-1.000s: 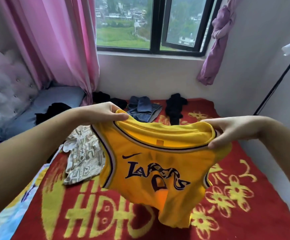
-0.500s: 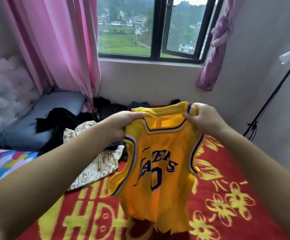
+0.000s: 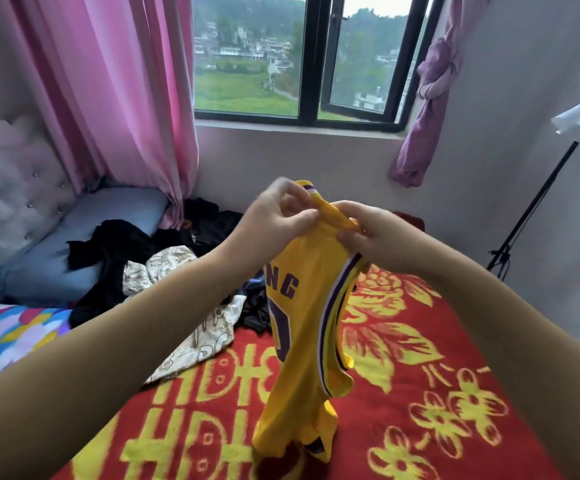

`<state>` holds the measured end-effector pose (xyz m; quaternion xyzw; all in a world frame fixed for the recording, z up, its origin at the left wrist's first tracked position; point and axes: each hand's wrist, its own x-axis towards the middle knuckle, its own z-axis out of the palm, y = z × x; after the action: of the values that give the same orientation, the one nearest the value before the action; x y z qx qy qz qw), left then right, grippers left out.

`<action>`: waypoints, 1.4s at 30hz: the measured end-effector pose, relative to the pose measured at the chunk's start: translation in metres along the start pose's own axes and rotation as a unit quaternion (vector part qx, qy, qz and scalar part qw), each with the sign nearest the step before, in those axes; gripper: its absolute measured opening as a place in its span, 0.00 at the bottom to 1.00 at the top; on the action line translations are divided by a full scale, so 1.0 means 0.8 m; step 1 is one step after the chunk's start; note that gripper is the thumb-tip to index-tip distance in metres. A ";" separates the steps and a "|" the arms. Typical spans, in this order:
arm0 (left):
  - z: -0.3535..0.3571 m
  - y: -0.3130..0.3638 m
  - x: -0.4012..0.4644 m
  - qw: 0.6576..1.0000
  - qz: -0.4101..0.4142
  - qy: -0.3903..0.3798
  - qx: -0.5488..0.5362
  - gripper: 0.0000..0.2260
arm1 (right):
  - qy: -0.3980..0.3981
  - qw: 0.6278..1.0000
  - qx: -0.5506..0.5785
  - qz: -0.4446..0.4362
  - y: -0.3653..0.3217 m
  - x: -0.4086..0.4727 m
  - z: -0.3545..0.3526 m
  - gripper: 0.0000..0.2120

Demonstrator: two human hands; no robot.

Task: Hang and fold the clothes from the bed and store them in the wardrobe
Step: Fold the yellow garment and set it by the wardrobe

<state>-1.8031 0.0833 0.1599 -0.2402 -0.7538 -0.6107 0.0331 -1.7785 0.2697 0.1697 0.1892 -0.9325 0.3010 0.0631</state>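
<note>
A yellow basketball jersey [image 3: 307, 327] with purple trim hangs folded lengthwise in front of me, its hem touching the red blanket [image 3: 420, 393]. My left hand [image 3: 274, 216] pinches the shoulder straps at the top. My right hand [image 3: 375, 237] grips the same bunched straps just beside it, and the two hands touch. Purple letters and a number show on the jersey's outer face. A beige patterned garment [image 3: 191, 327] lies on the bed to the left, with black clothes [image 3: 122, 251] behind it.
A grey-blue pillow [image 3: 74, 237] and a tufted headboard [image 3: 8, 195] are at the left. Pink curtains [image 3: 108, 91] hang beside the window [image 3: 302, 64]. A black stand [image 3: 530, 209] leans at the right wall. A colourful sheet [image 3: 8, 334] covers the bed's left edge.
My hands have come together, bringing the jersey's two shoulders side by side, so the jersey now hangs folded in half lengthwise and narrower.
</note>
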 end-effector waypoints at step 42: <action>0.000 -0.114 0.122 0.877 0.012 -0.235 0.418 0.14 | -0.017 0.993 -0.073 0.095 0.167 0.069 0.015 0.08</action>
<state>-1.9257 0.1023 0.1107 -0.3497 -0.9215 -0.1640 -0.0405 -1.8813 0.3451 0.1011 0.1000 -0.9666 0.2338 0.0317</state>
